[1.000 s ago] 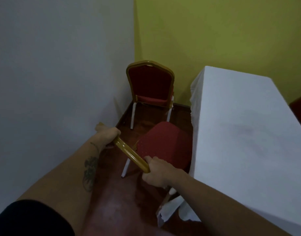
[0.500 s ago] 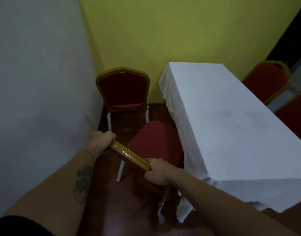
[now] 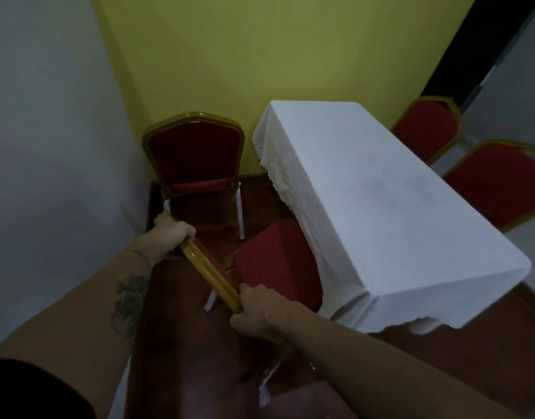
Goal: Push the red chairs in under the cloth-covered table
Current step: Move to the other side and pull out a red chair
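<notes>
A red chair (image 3: pixel 275 264) with a gold frame stands right below me, its seat partly under the hanging edge of the white cloth on the table (image 3: pixel 396 213). My left hand (image 3: pixel 172 231) grips the far end of the chair's gold top rail (image 3: pixel 210 275). My right hand (image 3: pixel 257 313) grips the near end of the same rail. A second red chair (image 3: pixel 193 155) stands in the corner beyond, facing me, apart from the table.
A grey wall (image 3: pixel 48 146) runs close on the left and a yellow wall (image 3: pixel 260 49) closes the far side. Two more red chairs (image 3: pixel 426 128) (image 3: pixel 499 182) stand on the table's right side. The floor (image 3: pixel 441 373) is dark red-brown.
The view has swung so the table's right side and two more chairs show. The held chair's seat has slid farther under the cloth edge. Both hands keep their grip.
</notes>
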Demonstrator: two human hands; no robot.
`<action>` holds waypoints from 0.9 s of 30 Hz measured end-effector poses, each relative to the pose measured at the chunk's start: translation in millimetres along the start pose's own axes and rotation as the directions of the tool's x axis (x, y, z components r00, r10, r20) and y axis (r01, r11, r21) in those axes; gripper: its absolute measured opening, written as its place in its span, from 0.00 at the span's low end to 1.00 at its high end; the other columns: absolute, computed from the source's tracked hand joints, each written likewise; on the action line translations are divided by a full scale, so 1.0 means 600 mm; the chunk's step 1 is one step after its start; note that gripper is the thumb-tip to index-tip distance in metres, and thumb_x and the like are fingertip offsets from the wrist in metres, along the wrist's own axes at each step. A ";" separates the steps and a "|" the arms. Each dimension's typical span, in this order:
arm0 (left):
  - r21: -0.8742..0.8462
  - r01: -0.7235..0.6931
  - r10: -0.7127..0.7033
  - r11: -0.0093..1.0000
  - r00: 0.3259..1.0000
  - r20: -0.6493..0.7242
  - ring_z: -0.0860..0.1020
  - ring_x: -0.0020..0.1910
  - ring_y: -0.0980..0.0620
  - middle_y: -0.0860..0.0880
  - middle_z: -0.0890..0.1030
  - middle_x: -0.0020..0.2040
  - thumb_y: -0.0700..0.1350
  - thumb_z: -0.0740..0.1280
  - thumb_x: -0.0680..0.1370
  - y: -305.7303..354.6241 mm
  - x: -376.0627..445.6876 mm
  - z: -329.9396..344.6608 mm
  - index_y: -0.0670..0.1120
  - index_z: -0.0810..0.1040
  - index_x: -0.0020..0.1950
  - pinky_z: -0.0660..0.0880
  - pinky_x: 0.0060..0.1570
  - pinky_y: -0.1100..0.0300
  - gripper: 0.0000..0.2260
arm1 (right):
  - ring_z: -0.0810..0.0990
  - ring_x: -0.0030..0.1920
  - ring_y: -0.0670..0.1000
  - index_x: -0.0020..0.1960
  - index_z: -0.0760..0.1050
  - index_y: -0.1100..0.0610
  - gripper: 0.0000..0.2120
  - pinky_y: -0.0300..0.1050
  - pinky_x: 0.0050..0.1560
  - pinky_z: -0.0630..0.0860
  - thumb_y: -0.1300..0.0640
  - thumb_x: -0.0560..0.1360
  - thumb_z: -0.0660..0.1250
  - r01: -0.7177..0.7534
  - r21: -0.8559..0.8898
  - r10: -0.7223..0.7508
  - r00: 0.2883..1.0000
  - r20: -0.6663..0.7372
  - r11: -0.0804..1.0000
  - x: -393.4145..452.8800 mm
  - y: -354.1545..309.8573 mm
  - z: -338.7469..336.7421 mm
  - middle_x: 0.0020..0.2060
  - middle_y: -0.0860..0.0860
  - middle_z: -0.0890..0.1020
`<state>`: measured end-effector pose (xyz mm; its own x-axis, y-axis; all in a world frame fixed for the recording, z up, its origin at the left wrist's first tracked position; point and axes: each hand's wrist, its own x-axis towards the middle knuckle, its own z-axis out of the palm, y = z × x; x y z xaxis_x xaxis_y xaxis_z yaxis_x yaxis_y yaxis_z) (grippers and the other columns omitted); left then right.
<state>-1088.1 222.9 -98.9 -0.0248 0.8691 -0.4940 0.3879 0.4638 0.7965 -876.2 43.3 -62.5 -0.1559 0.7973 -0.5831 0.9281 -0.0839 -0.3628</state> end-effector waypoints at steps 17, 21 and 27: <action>-0.281 -0.008 -0.070 0.960 0.961 -0.266 0.76 0.66 0.37 0.40 0.74 0.71 0.43 0.69 0.69 0.038 -0.124 0.103 0.42 0.61 0.79 0.76 0.65 0.41 0.39 | 0.76 0.65 0.63 0.74 0.65 0.57 0.30 0.55 0.61 0.75 0.43 0.78 0.65 -0.063 -0.037 0.062 0.997 -0.036 0.997 0.025 -0.019 -0.014 0.67 0.60 0.74; -0.195 0.006 -0.056 0.981 0.967 -0.250 0.70 0.73 0.36 0.39 0.67 0.77 0.40 0.66 0.76 0.026 -0.156 0.121 0.46 0.47 0.84 0.72 0.70 0.42 0.42 | 0.77 0.64 0.63 0.72 0.68 0.58 0.28 0.53 0.58 0.75 0.44 0.78 0.65 -0.085 -0.038 0.082 0.994 -0.072 0.996 0.022 -0.028 -0.014 0.65 0.59 0.75; -0.147 -0.055 0.025 0.988 0.979 -0.203 0.77 0.63 0.39 0.41 0.75 0.70 0.43 0.69 0.68 0.010 -0.151 0.073 0.47 0.61 0.79 0.78 0.56 0.46 0.40 | 0.79 0.61 0.61 0.67 0.74 0.58 0.22 0.53 0.58 0.79 0.50 0.76 0.67 -0.086 0.017 0.088 0.990 -0.113 0.996 0.015 -0.057 -0.006 0.63 0.58 0.78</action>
<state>-1043.2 139.2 -64.6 -0.2016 0.8970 -0.3933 0.2487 0.4353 0.8652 -908.3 55.5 -52.9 -0.0347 0.8492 -0.5269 0.9323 -0.1623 -0.3231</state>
